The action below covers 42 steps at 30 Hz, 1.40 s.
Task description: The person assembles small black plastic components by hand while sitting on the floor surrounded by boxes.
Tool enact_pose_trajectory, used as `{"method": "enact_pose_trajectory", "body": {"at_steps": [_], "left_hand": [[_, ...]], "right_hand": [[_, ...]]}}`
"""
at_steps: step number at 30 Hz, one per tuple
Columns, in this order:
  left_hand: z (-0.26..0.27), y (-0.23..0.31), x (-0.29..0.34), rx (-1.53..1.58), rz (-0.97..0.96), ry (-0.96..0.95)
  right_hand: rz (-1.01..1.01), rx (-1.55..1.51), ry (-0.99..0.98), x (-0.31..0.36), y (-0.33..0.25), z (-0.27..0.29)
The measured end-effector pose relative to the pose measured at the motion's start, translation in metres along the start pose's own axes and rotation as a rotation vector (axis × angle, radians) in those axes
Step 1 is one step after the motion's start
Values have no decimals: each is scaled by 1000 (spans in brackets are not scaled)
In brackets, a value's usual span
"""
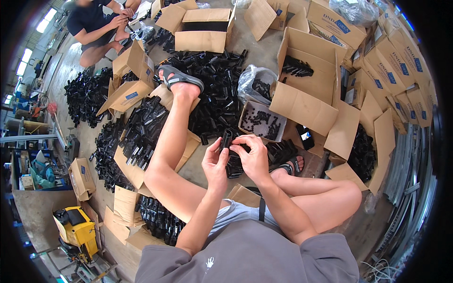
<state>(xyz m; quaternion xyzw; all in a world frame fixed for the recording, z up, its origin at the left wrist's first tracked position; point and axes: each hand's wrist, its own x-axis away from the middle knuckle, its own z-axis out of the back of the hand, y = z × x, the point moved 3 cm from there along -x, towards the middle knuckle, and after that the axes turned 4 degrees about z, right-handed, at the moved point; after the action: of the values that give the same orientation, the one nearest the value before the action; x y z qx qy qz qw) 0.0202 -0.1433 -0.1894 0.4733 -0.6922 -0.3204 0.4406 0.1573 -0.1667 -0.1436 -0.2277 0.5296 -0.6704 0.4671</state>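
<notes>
In front of my lap, my left hand (216,162) is closed on a short black tubular part (227,137), held upright between thumb and fingers. My right hand (251,154) is pinched close against the part's right side; whatever lies between its fingertips is too small to make out. Just beyond my hands stands a small open box (283,126) holding many tiny black pieces (258,123). A large heap of similar black parts (214,80) spreads over the floor ahead, and more lie right under my hands.
Open cardboard cartons (309,101) stand ahead and right; a phone (306,137) rests beside one. Stacked cartons (387,66) and metal profiles (408,184) line the right. A yellow machine (81,228) is at lower left. Another person (96,28) sits far left, hands together.
</notes>
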Motion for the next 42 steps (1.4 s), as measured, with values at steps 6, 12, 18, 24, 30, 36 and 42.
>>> {"method": "enact_pose_trajectory", "body": {"at_steps": [6,12,18,24,30,36,42], "left_hand": [[-9,4,3,-21,-34,-5],[-9,4,2,3,-21,-28],[-13,6,2,17,-19,-29],[-16,10,1,-3,-57,-27],[-18,10,-1,-63,-97,-32],[-23,12,-1,-28,-101,-31],[-26,10,0,-69,-116,-58]], "right_hand": [[17,46,36,4,2,-3],[75,74,38,6,-2,-1],[64,75,19,7,-7,5],[-100,-54,27,4,-11,6],[122,96,51,2,-8,5],[-31,-79,121,4,-14,4],[99,33,98,4,-9,-2]]}}
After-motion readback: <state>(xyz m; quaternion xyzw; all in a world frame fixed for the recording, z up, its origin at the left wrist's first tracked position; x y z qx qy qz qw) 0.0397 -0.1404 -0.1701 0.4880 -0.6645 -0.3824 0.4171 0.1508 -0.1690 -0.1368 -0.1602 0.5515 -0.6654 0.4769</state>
